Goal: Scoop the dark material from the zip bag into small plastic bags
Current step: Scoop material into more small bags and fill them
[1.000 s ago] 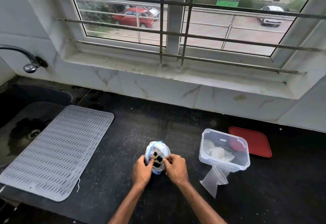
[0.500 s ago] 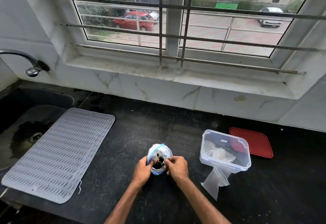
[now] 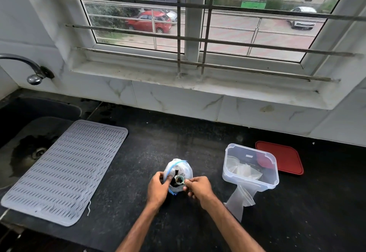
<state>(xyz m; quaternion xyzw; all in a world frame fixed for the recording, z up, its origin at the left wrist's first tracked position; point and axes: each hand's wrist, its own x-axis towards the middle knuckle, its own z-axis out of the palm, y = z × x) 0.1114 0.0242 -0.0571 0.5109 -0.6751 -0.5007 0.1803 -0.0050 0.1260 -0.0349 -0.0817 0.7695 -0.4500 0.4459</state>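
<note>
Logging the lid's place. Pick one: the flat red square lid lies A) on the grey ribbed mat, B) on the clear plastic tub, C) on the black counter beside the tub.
C: the flat red square lid lies on the black counter, right of the open clear plastic tub.

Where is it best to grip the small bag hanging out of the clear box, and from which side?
Probably by the loose end of the small bag, which lies flat on the counter in front of the box; pinch it from the near side. The rest is tucked inside the box.
</note>
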